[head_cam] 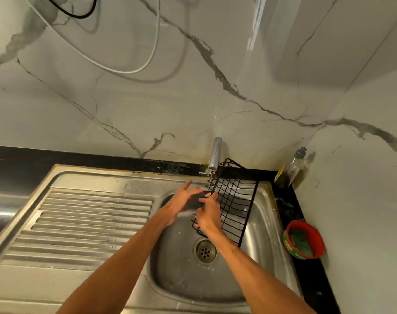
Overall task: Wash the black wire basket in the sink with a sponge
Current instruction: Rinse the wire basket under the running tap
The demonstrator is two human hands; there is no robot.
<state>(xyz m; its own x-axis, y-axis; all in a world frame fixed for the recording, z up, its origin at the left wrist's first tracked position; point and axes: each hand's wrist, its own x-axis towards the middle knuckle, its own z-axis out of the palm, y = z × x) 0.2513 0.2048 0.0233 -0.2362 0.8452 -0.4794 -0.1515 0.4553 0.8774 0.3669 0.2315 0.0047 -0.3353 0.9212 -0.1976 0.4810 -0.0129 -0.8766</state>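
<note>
My left hand [181, 201] and right hand [207, 215] cover most of the sponge [196, 198], a dark blur; whether my left fingers curl round it, I cannot tell. My right hand hides the basket [236, 200]'s left rim where it grips. The tub [304, 240]'s label is too small to read.

Bare left hand [180, 201], bare right hand [207, 215], forearms (both unclothed)

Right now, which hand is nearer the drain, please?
Right. The right hand grips the black wire basket just beyond the drain; the left hand holds the sponge farther up-left.
</note>
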